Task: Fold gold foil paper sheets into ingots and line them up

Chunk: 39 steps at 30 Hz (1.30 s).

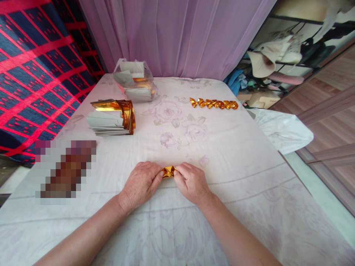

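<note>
A small folded piece of gold foil paper (168, 171) rests on the white flowered cloth (235, 155) near the front middle. My left hand (141, 183) pinches its left end and my right hand (191, 181) pinches its right end, fingertips pressed down on it. A row of several finished gold folded pieces (213, 103) lies farther back on the right. At the back left sits a stack of grey-backed gold foil sheets (112, 118), its top sheets curled over.
A clear plastic bag (135, 81) with more sheets stands at the back, in front of a purple curtain (177, 37). A red and blue patterned fabric (36, 70) hangs left. A white bag (283, 129) and cluttered shelves (277, 62) lie right.
</note>
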### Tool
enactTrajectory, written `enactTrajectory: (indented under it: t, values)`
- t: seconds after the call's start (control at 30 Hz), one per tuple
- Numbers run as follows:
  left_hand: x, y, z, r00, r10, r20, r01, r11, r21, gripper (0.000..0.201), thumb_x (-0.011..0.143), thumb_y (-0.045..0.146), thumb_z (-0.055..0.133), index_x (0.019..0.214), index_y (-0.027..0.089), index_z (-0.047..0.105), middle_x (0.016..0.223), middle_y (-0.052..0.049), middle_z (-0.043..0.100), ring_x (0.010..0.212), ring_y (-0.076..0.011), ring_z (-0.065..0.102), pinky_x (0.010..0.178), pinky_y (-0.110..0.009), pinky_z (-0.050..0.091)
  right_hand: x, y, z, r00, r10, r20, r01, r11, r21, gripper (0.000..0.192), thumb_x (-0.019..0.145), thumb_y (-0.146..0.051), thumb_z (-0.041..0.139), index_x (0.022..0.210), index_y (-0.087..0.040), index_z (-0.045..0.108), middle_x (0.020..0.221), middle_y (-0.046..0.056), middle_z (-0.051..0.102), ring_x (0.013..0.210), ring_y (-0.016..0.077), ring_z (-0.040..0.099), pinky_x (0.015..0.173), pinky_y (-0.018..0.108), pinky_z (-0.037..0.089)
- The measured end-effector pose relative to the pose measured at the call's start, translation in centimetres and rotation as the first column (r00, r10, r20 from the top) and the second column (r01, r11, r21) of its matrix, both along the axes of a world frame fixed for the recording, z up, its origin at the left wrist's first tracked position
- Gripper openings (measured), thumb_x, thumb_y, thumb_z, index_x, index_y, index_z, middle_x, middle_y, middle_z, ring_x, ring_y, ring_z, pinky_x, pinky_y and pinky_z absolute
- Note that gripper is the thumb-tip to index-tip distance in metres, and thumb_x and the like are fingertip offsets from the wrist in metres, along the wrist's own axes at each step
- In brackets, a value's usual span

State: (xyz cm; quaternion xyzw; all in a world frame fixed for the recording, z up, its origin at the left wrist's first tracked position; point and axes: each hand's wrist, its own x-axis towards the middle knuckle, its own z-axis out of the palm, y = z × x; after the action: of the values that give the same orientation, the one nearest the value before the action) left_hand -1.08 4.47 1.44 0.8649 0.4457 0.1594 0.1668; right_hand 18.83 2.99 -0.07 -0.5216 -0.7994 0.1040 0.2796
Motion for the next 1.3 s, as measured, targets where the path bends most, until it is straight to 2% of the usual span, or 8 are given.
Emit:
enactTrajectory:
  t: [0.3,0.6,0.83,1.03,1.3]
  values:
    - [0.4,-0.3,-0.1,0.996,0.039,-0.076,-0.038,0.999,0.016,0.030,0.099,0.028,0.037,0.077,0.019,0.057,0.073,-0.003,0.062,0.073,-0.0201,0.056,0.069,-0.035,0.039,-0.6,-0.2,-0.1,0.998,0.037,0.048,-0.040,0.998,0.056,0.029,0.091,-0.017,0.041,0.065,-0.020,0.053,0.063,0.000,0.056,0.060,0.0124,0.050,0.061,0.027,0.032]
    - [0.0,0.0,-0.4,0.994,0.108,-0.031,-0.107,0.993,0.045,0.030,0.098,0.033,0.041,0.079,0.019,0.061,0.073,-0.004,0.064,0.071,-0.0206,0.057,0.068,-0.035,0.040,0.2,0.1,0.1,1.000,-0.006,0.007,0.006,0.999,0.046,0.025,0.090,-0.020,0.045,0.066,-0.021,0.055,0.064,0.000,0.057,0.062,0.0126,0.053,0.060,0.026,0.033]
    - [0.0,0.1,-0.2,0.983,0.129,-0.134,-0.117,0.989,0.092,0.029,0.098,0.035,0.044,0.080,0.019,0.060,0.076,-0.005,0.066,0.073,-0.0216,0.058,0.068,-0.036,0.040,0.2,0.1,0.1,0.999,-0.010,0.044,0.007,0.998,0.070,0.028,0.090,-0.018,0.044,0.065,-0.020,0.056,0.063,0.000,0.058,0.061,0.0124,0.053,0.060,0.027,0.033]
    - [0.0,0.0,-0.2,0.988,0.142,-0.061,-0.138,0.987,0.078,0.022,0.095,0.037,0.049,0.085,0.020,0.060,0.079,-0.004,0.067,0.074,-0.0221,0.060,0.070,-0.037,0.042,0.4,0.2,-0.1,0.993,-0.101,0.057,0.093,0.988,0.124,0.027,0.090,-0.019,0.048,0.066,-0.020,0.059,0.064,0.001,0.061,0.062,0.0128,0.055,0.060,0.026,0.033]
    - [-0.2,0.2,-0.7,0.986,0.160,-0.048,-0.156,0.985,0.079,0.021,0.095,0.035,0.049,0.093,0.020,0.062,0.084,-0.005,0.069,0.078,-0.0223,0.062,0.073,-0.037,0.044,1.0,0.2,-0.3,0.990,-0.136,0.041,0.133,0.989,0.068,0.014,0.087,-0.025,0.056,0.075,-0.021,0.062,0.070,0.000,0.063,0.065,0.0136,0.057,0.061,0.026,0.036]
